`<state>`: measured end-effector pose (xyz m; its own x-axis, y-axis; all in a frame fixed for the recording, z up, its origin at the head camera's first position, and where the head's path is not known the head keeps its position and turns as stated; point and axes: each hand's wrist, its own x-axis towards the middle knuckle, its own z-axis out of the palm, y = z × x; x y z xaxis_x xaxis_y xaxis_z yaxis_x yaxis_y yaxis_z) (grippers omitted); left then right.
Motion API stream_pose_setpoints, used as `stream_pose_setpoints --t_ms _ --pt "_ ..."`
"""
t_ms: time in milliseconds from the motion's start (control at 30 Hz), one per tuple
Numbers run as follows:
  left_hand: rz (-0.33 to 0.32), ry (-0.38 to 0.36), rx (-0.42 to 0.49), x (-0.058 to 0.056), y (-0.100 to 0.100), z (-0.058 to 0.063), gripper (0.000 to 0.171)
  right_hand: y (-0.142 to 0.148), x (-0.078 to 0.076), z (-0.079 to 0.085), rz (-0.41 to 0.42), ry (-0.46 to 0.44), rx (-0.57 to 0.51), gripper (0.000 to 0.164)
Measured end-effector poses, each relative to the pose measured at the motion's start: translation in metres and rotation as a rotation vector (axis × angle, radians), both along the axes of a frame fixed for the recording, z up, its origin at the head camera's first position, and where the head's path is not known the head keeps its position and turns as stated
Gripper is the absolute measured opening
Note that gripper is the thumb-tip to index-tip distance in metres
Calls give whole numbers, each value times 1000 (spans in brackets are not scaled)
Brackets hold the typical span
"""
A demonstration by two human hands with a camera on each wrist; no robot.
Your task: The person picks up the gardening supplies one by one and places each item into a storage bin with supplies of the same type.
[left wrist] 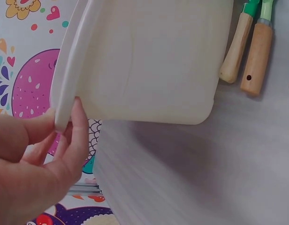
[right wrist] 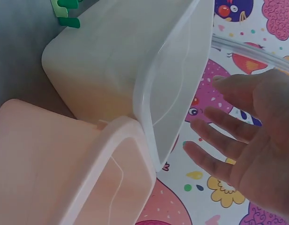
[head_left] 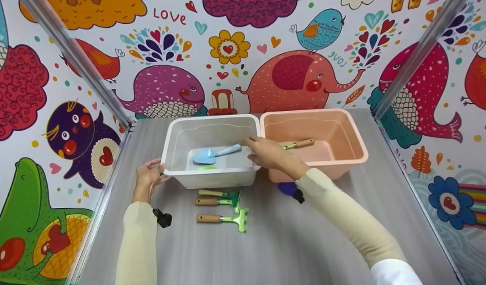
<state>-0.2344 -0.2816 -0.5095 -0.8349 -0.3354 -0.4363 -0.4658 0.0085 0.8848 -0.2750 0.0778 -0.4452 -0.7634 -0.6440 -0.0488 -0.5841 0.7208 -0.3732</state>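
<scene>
My left hand point(head_left: 147, 177) pinches the rim of the white plastic bin point(head_left: 211, 179) at its near left corner; in the left wrist view the thumb and fingertips lie on either side of that rim. Over the bin's right side hovers my right hand point(head_left: 266, 152). Its fingers are spread and hold nothing in the right wrist view. Inside the white bin lies a light blue toy trowel point(head_left: 205, 156), its handle toward the right hand. A bright green piece point(head_left: 206, 168) beside it is mostly hidden by the near wall.
A peach bin point(head_left: 357, 158) adjoins the white one and holds a green tool with a wooden handle point(head_left: 305, 143). In front lie a green rake point(head_left: 242, 220) and two more wooden-handled green tools point(head_left: 206, 202). A blue object point(head_left: 285, 189) sits partly behind the right forearm.
</scene>
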Motion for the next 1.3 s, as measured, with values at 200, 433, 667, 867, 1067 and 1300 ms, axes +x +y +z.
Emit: stream_pose_setpoints --t_ms 200,433,667,867,1067,1300 --pt "-7 0 6 2 0 -1 50 13 13 -2 30 40 -30 52" --pt "1 -9 -11 0 0 -3 49 28 27 -6 12 75 -35 49" --pt "-9 -27 -6 1 -1 -1 50 44 35 -17 66 178 -105 45" --pt "-29 -26 13 0 1 0 52 63 45 -26 64 115 -142 42" --pt "-38 -23 10 0 1 1 51 75 55 -37 44 125 -129 26" --pt "-23 -16 8 0 1 0 52 85 64 -57 37 200 -154 21"
